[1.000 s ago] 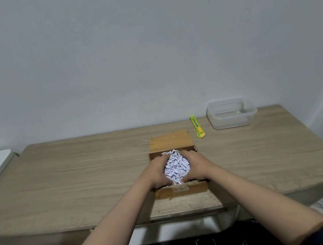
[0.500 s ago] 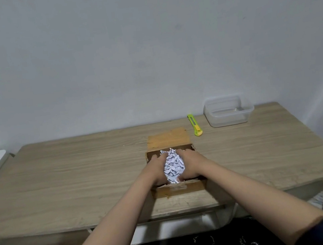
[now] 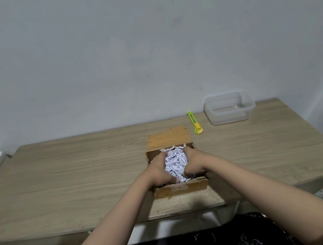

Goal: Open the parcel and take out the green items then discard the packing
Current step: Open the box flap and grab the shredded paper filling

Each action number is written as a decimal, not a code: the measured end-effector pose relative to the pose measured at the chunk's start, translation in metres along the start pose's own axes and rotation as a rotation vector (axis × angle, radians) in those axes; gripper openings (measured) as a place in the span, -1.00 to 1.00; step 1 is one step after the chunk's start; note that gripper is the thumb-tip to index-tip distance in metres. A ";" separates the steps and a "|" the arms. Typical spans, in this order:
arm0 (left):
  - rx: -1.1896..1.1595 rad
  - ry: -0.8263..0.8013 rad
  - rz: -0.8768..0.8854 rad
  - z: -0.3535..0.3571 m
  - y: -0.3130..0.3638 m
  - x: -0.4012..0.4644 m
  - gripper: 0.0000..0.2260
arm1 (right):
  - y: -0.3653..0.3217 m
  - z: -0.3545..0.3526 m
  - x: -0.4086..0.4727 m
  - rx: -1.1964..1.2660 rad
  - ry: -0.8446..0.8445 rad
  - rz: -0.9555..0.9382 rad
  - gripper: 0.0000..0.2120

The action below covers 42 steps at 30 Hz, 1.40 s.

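Note:
An open brown cardboard parcel (image 3: 179, 190) sits near the table's front edge, its far flap (image 3: 168, 136) folded back flat. Inside it, my left hand (image 3: 159, 170) and my right hand (image 3: 194, 162) press from both sides on a clump of white shredded paper packing (image 3: 176, 163). Both hands are down inside the box with fingers curled around the clump. No green items show inside the parcel; its bottom is hidden by the paper and my hands.
A yellow-green utility knife (image 3: 195, 125) lies behind the parcel to the right. A clear plastic container (image 3: 228, 109) stands at the back right of the wooden table (image 3: 70, 178). Shredded paper bits (image 3: 250, 243) lie on a dark surface below the table edge.
My hands have squeezed the paper clump tighter and sunk a little lower into the box. The view has shifted slightly.

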<state>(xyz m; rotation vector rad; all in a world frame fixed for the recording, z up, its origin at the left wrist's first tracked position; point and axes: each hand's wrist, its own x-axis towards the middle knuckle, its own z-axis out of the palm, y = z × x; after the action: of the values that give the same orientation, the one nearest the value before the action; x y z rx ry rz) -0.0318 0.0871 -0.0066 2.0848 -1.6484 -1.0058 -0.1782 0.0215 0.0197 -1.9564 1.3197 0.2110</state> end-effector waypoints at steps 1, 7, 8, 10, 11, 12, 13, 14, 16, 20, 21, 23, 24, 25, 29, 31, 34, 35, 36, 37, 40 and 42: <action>-0.059 -0.044 -0.017 -0.003 0.001 0.000 -0.05 | 0.001 -0.001 0.000 0.043 -0.020 -0.003 -0.17; -0.274 0.050 -0.071 -0.007 0.006 -0.002 -0.49 | 0.006 0.000 0.002 0.390 0.078 0.031 -0.42; -0.224 0.089 -0.057 -0.005 0.007 -0.001 -0.53 | 0.007 0.005 0.004 0.370 0.136 0.019 -0.46; -0.139 0.116 -0.045 -0.001 0.009 0.000 -0.54 | 0.011 0.013 0.005 0.299 0.225 0.001 -0.47; -0.109 0.113 -0.050 0.001 0.009 0.001 -0.53 | 0.013 0.015 0.004 0.246 0.249 -0.014 -0.48; -0.085 0.108 -0.058 0.002 0.008 0.001 -0.51 | 0.013 0.017 0.003 0.180 0.266 -0.031 -0.48; -0.067 0.104 -0.063 0.002 0.007 0.002 -0.48 | 0.014 0.017 0.002 0.117 0.273 -0.049 -0.46; -0.048 0.098 -0.062 0.002 0.006 0.001 -0.44 | 0.015 0.018 0.002 0.064 0.271 -0.070 -0.41; -0.016 0.063 -0.073 0.001 0.005 0.000 -0.37 | 0.014 0.017 0.002 -0.006 0.241 -0.085 -0.28; 0.042 -0.033 -0.111 -0.001 0.005 -0.002 -0.20 | 0.013 0.015 0.004 -0.060 0.145 -0.074 -0.18; 0.060 -0.058 -0.131 -0.001 0.005 0.000 -0.17 | 0.011 0.014 0.004 -0.080 0.127 -0.065 -0.19; 0.144 -0.114 -0.175 -0.002 0.010 0.001 -0.14 | 0.008 0.013 0.005 -0.121 0.096 -0.046 -0.18; 0.198 -0.139 -0.191 -0.002 0.013 0.001 -0.15 | 0.006 0.012 0.006 -0.137 0.077 -0.031 -0.17; 0.241 -0.159 -0.201 -0.001 0.017 0.001 -0.15 | 0.005 0.012 0.008 -0.138 0.053 -0.008 -0.15; 0.284 -0.185 -0.213 0.002 0.021 0.000 -0.20 | 0.005 0.019 0.012 -0.091 0.013 0.040 -0.16; 0.261 -0.175 -0.214 0.006 0.019 0.000 -0.21 | 0.008 0.025 0.011 -0.042 0.026 0.043 -0.19; 0.181 -0.140 -0.215 0.012 0.014 -0.001 -0.19 | 0.012 0.026 0.010 0.048 0.036 0.017 -0.18; 0.149 -0.125 -0.217 0.014 0.012 -0.001 -0.19 | 0.013 0.026 0.011 0.076 0.037 0.008 -0.17; 0.118 -0.111 -0.220 0.015 0.011 -0.001 -0.18 | 0.014 0.026 0.011 0.101 0.037 0.002 -0.15; 0.086 -0.095 -0.216 0.015 0.009 0.000 -0.17 | 0.015 0.027 0.012 0.123 0.039 -0.001 -0.14; -0.046 -0.039 -0.188 0.016 0.005 0.000 -0.16 | 0.017 0.026 0.009 0.224 0.070 -0.010 -0.27; -0.159 0.005 -0.168 0.018 0.003 -0.002 -0.15 | 0.020 0.027 0.008 0.319 0.091 -0.045 -0.39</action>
<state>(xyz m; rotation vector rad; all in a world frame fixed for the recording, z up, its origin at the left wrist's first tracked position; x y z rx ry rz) -0.0463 0.0910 -0.0164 2.1433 -1.3598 -1.1421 -0.1845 0.0301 -0.0126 -1.7384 1.2776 -0.1065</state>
